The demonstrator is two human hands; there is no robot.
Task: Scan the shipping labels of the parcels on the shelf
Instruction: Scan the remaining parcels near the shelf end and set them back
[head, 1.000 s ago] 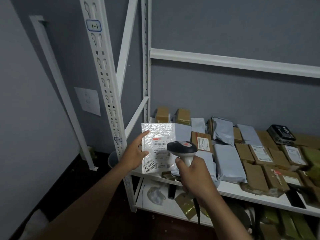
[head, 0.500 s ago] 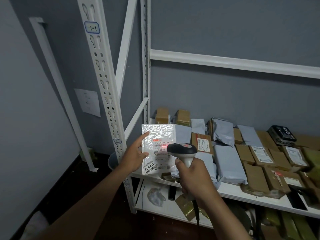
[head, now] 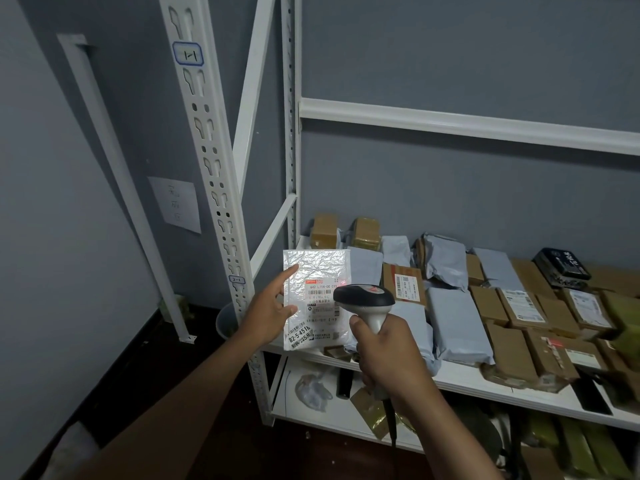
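A white bubble mailer (head: 317, 299) is held upright at the near left end of the shelf (head: 467, 377), its shipping label (head: 322, 308) turned toward the camera. On the label "642 L714-00 015" can be read below a small red logo strip, and a slanted sticker at the lower left shows "82-5-4518"; the remaining print is too small to be read. A faint red spot of light is seen near the label's upper right corner.

The mailer is gripped at its left edge by the left hand (head: 272, 313), with the thumb laid across the front and the index finger stretched up along the edge. The grey handle of a barcode scanner (head: 364, 298) is clasped by the right hand (head: 384, 353), fingers curled fully round it; the dark scanner head is just in front of the label's right side and covers part of it.

On the near shelf post (head: 204, 174) a blue-framed tag (head: 187, 55) reads "1-1", and a smaller tag (head: 237, 279) lower down reads "2-1". A paper sheet (head: 176, 204) with handwritten characters is stuck on the left wall.

The shelf is covered with brown cardboard parcels (head: 509, 351), grey plastic mailers (head: 457, 327) and one black box (head: 561, 266) at the far right; several carry labels too small to be read. More packages are seen on the lower shelf.
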